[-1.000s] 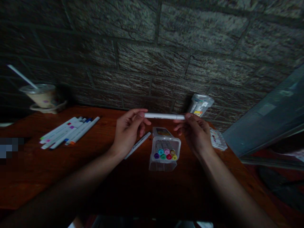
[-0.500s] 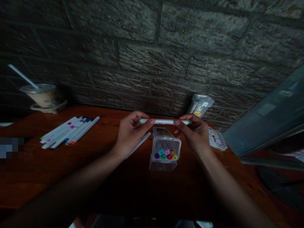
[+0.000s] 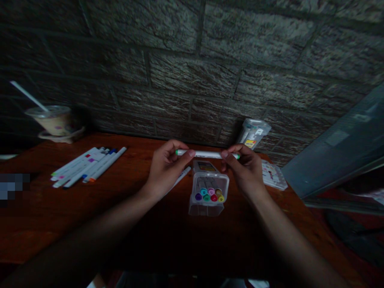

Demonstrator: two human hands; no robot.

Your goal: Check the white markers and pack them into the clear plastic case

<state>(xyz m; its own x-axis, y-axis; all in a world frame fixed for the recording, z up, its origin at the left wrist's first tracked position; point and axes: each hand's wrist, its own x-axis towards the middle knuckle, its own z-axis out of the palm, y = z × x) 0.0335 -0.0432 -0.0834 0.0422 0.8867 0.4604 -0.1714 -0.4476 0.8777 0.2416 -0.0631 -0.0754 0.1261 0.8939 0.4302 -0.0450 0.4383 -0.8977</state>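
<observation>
Both hands hold one white marker with green ends (image 3: pixel 206 154) level above the table. My left hand (image 3: pixel 165 170) pinches its left end and my right hand (image 3: pixel 244 170) pinches its right end. Just below the marker stands a clear plastic marker box (image 3: pixel 208 194), open at the front, with several markers in it showing coloured caps. Another white marker (image 3: pixel 180 179) lies on the table beside my left hand, partly hidden by it.
A row of several white markers (image 3: pixel 87 167) lies at the left of the wooden table (image 3: pixel 45 224). A drink cup with a straw (image 3: pixel 54 120) stands far left. A clear packet (image 3: pixel 253 134) leans on the brick wall; a printed card (image 3: pixel 274 176) lies right.
The marker has come down closer to the box. My fingers have slid inward along it, and its green ends now show.
</observation>
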